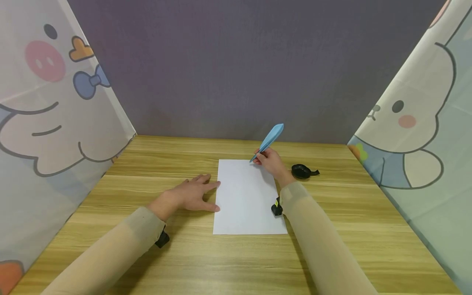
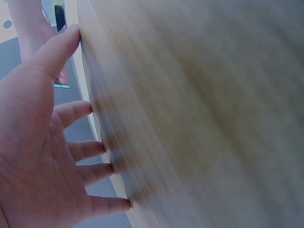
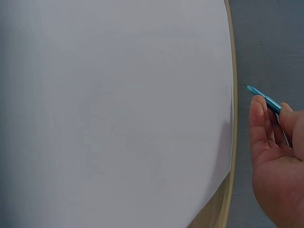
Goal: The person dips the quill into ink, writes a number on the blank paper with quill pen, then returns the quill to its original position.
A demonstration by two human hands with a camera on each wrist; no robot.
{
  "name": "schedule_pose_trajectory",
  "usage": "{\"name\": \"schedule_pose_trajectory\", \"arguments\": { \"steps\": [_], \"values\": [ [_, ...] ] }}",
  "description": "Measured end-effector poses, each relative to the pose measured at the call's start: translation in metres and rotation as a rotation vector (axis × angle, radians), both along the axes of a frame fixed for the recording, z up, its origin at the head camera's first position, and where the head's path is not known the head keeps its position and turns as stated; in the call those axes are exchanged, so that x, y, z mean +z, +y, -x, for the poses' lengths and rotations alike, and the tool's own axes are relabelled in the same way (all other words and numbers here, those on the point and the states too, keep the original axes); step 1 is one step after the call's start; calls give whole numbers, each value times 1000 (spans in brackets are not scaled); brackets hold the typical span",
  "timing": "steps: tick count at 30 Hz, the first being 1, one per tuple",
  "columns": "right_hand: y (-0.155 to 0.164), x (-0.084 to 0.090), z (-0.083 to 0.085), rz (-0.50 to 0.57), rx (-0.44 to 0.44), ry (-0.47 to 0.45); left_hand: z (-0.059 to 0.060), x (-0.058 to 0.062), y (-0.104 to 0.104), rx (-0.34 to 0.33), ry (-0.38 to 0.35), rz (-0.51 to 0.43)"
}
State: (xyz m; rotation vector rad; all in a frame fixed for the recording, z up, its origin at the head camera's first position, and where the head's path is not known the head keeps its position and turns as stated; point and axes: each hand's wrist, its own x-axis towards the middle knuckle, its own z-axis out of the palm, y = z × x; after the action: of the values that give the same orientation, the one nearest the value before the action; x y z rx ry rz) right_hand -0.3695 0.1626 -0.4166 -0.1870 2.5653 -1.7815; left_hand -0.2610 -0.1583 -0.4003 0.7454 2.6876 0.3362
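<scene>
On a wooden table [image 1: 332, 229] before a grey wall, the left hand [image 1: 191, 194] lies flat beside white paper [image 1: 247, 196] while the right hand [image 1: 271, 162] pinches a blue feather pen [image 1: 269, 140] at the paper's far corner.

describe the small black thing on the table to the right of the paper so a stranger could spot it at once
Start at the white sheet of paper in the middle of the wooden table, then look right, past the right hand holding the blue feather-shaped pen. There lies a small glossy black rounded dish with a short tail-like handle pointing right, the only dark thing lying loose on the wood.
</scene>
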Motion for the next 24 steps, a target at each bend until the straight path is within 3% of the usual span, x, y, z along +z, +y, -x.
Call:
{"name": "schedule_pose_trajectory", "arguments": {
  "steps": [24],
  "values": [
    [-13,1,4,-19,-15,9,-1,0,0,4,-4,-9]
  ]
}}
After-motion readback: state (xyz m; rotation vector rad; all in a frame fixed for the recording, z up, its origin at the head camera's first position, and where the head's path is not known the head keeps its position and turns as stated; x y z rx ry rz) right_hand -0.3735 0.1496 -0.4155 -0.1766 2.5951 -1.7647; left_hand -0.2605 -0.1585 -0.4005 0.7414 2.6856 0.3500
